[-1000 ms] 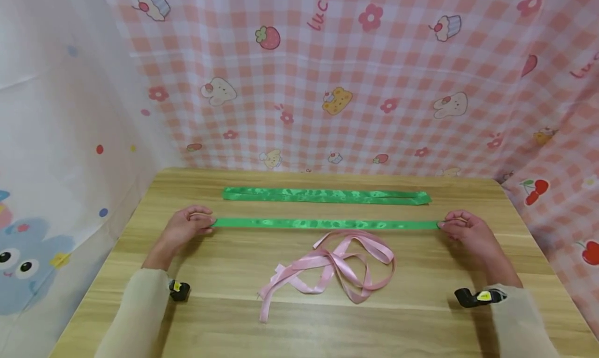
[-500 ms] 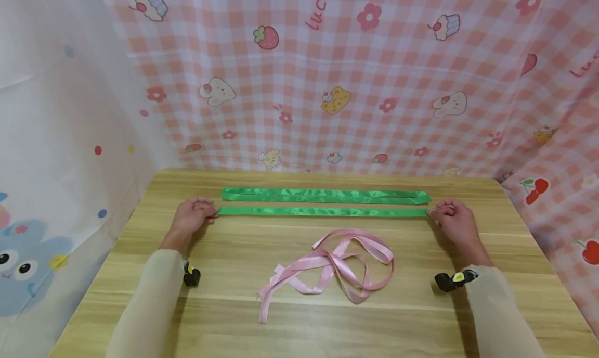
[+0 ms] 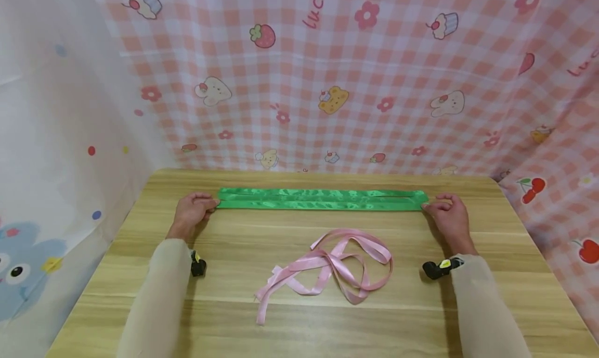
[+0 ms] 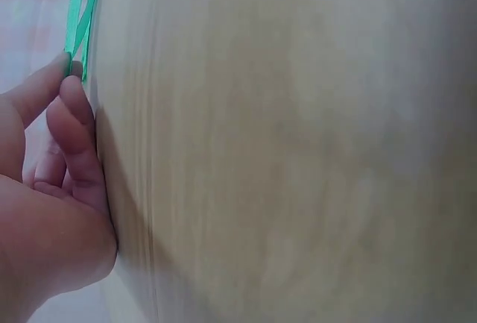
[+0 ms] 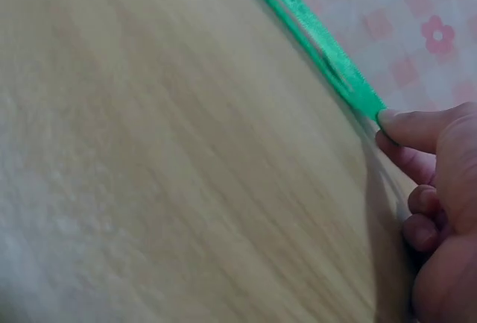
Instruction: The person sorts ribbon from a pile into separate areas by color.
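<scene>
A green ribbon (image 3: 323, 205) is stretched straight from side to side near the back of the table. Its left end is pinched between the thumb and finger of my left hand (image 3: 193, 211). My right hand (image 3: 450, 215) pinches the other end, as the right wrist view also shows at the ribbon's tip (image 5: 369, 107). Right behind it, along its far edge, lie more green ribbon strips (image 3: 323, 193), side by side with a thin slit between them. A loosely tangled pink ribbon (image 3: 339, 267) lies nearer to me, between my forearms.
The wooden table (image 3: 327, 327) has rounded far corners. A pink checked curtain (image 3: 299, 61) with cartoon prints hangs behind it and on the right. On the left hangs a white printed cloth (image 3: 61, 113). Each wrist carries a small black camera (image 3: 198, 267).
Both hands have moved away from me, toward the table's back, with the stretched green ribbon, and slightly closer together. The gap to the strips behind has closed. The pink ribbon stays put.
</scene>
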Tool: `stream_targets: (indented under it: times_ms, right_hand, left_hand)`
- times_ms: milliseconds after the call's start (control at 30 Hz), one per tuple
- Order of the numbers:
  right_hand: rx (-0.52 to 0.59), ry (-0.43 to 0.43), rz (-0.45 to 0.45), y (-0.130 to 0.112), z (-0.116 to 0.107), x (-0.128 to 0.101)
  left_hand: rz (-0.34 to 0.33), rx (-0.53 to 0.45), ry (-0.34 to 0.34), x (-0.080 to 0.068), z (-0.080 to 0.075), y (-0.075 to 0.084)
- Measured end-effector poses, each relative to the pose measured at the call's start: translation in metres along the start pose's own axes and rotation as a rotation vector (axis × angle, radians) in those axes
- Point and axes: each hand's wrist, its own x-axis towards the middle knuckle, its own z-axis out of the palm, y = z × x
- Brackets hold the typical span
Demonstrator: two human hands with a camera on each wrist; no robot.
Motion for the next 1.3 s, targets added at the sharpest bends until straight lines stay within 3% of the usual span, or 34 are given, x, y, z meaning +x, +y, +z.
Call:
stream_targets:
  times_ms: [167, 433, 833, 1300]
  right_hand:
    - [0.022, 0.054, 0.035, 0.003, 0.004, 0.001]
    - [-0.020, 0.073, 0.039, 0.000, 0.006, -0.002]
    - [-0.010, 0.087, 0.040, 0.002, 0.007, -0.001]
    - [0.002, 0.100, 0.027, 0.001, 0.009, -0.004]
  left_hand:
    - [-0.032, 0.034, 0.021, 0.000, 0.001, 0.002]
    - [-0.070, -0.025, 0.040, -0.003, 0.005, 0.005]
    - [-0.109, -0.006, 0.076, -0.003, 0.008, 0.006]
    - [-0.078, -0.009, 0.044, -0.011, 0.005, 0.009]
